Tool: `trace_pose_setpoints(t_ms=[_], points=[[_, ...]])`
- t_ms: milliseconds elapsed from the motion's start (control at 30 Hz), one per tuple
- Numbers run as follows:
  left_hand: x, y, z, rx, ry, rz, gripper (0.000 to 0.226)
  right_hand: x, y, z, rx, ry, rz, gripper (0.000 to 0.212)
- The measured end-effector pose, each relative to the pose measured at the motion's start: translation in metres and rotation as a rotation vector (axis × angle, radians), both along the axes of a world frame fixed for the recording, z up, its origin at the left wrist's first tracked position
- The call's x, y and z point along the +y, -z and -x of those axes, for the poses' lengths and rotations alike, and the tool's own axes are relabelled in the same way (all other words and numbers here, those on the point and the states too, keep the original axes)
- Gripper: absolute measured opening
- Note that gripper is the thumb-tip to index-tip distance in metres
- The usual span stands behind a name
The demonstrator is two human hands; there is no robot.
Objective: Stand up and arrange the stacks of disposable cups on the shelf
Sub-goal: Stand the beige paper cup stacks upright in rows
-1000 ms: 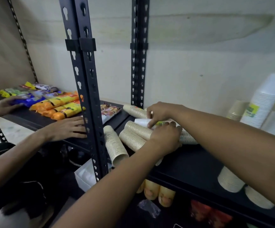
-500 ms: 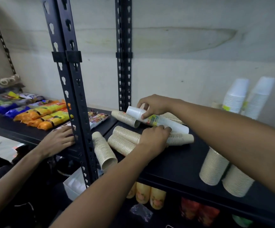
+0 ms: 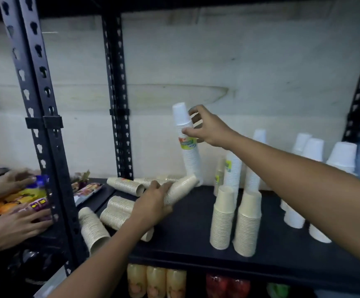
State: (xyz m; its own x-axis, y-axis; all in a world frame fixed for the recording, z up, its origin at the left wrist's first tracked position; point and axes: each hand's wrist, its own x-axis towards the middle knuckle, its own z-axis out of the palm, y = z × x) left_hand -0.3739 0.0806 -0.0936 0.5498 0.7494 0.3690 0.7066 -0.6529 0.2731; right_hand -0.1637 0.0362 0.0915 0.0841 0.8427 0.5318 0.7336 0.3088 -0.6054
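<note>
two hands: my right hand (image 3: pixel 207 127) pinches the tall white plastic cup stack (image 3: pixel 188 145) near its top, nearly upright at the black shelf (image 3: pixel 196 244) back.
left hand (image 3: pixel 153 204): wrapped around a lying beige paper cup stack (image 3: pixel 180 190).
handling: i judge them light, bendy; grip mid-stack.

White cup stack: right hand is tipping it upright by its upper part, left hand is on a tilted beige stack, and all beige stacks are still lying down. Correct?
Not quite. The head view shows two beige stacks already standing upright at the front of the shelf. The rest holds: the right hand grips the white cup stack near its top, and the left hand holds a tilted beige stack.
</note>
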Motion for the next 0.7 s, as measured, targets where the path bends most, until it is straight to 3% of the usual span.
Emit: trace_pose_setpoints(t_ms=[167,333,500,700], points=[[0.014,0.003,-0.006,-0.250,0.050,0.075,0.088,-0.067,-0.037,-0.044,0.274,0.018,-0.168,0.048],[0.019,-0.004,-0.017,-0.479,0.074,0.278,0.065,-0.122,-0.051,-0.077,0.367,0.097,-0.234,0.045],[0.019,0.001,-0.049,-0.561,0.109,0.424,0.055,-0.148,-0.024,-0.097,0.335,0.247,-0.184,0.044],[0.021,0.021,-0.082,-0.550,0.134,0.503,0.059,-0.141,0.038,-0.106,0.346,0.365,-0.103,0.044]])
